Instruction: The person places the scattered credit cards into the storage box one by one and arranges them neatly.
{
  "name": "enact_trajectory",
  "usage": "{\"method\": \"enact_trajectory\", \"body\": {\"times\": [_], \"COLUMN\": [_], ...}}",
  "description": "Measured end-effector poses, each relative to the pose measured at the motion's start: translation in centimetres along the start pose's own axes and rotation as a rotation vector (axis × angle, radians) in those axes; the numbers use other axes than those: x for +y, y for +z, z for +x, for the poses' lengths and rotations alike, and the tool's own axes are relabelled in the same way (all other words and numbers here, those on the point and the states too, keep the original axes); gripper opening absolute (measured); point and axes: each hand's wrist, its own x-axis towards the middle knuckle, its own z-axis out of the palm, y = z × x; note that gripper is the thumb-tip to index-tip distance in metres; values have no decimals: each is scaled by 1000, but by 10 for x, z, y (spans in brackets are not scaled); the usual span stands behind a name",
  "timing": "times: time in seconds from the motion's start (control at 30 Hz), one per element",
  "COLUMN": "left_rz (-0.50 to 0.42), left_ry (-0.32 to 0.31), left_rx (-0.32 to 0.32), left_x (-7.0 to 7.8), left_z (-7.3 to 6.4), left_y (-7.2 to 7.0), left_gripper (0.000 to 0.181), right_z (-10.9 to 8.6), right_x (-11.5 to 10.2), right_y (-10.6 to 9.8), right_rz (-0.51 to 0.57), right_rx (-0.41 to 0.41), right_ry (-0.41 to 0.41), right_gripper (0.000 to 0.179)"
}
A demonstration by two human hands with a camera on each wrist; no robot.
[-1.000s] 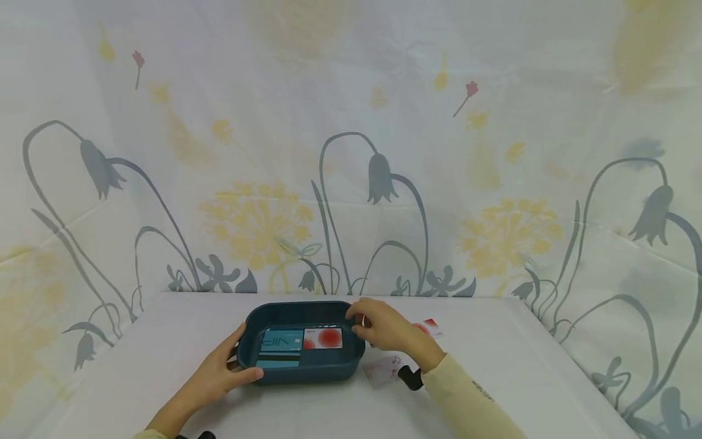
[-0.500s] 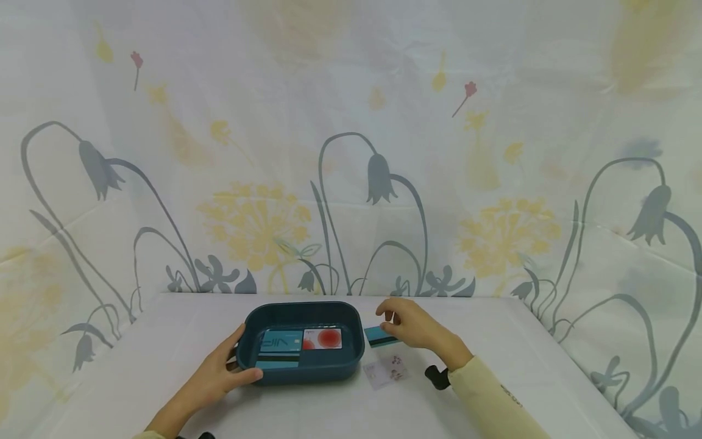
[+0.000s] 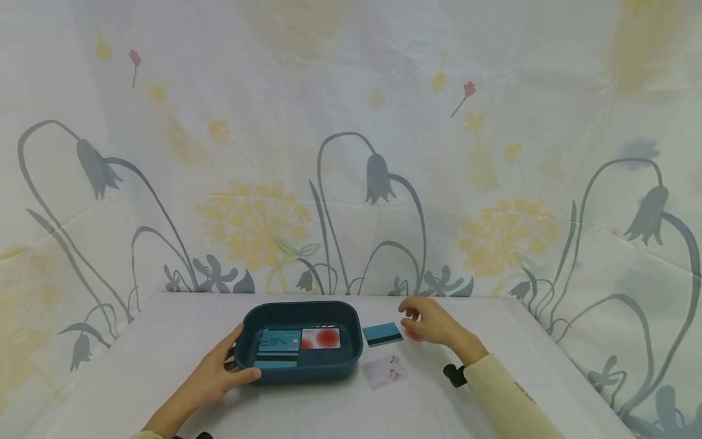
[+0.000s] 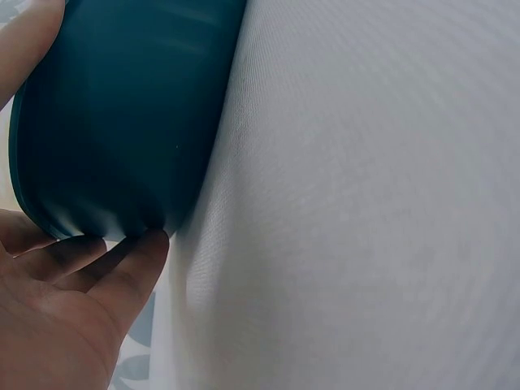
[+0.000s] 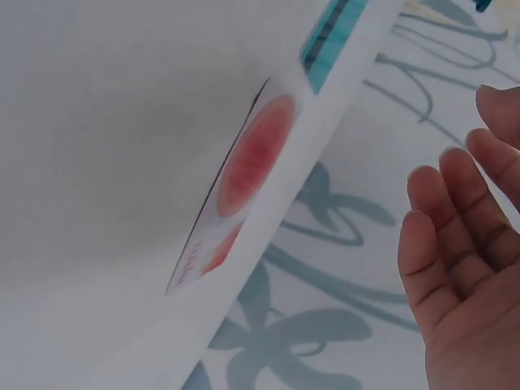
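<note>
A dark teal plastic container stands on the table. My left hand holds its left end, thumb on the front wall and fingers against the side, as the left wrist view shows. Inside lie a blue VIP card, a blue card with a dark stripe and a white card with red circles. My right hand, fingers loosely bent and holding nothing, is above another red-circled card on the table, which it partly hides in the head view. A blue striped card lies between hand and container.
A pale, flower-patterned card lies in front of the blue striped card. White cloth covers the table. Behind it hangs a floral curtain.
My right hand has moved right, from the container's right rim to above the red-circled card. The blue striped card has come into full view. My left hand and the container stay in place.
</note>
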Motion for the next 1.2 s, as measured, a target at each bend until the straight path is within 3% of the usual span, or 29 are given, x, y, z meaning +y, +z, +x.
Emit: {"method": "enact_trajectory", "body": {"times": [0.37,0.7,1.2], "left_rz": [3,-5,0], "left_ry": [6,16,14], "left_rx": [-6,-9,-1], "left_x": [1,0,-1], "left_z": [-1,0,1], "left_y": [-1,0,0], "left_gripper": [107,107,107], "right_z": [-8,-18,-25], "right_x": [22,38,46], "right_y": [-4,-1,2], "right_rz": [6,36,-23], "right_rx": [-12,-137,-204], "right_ry": [109,240,280], "right_gripper": [20,42,52]}}
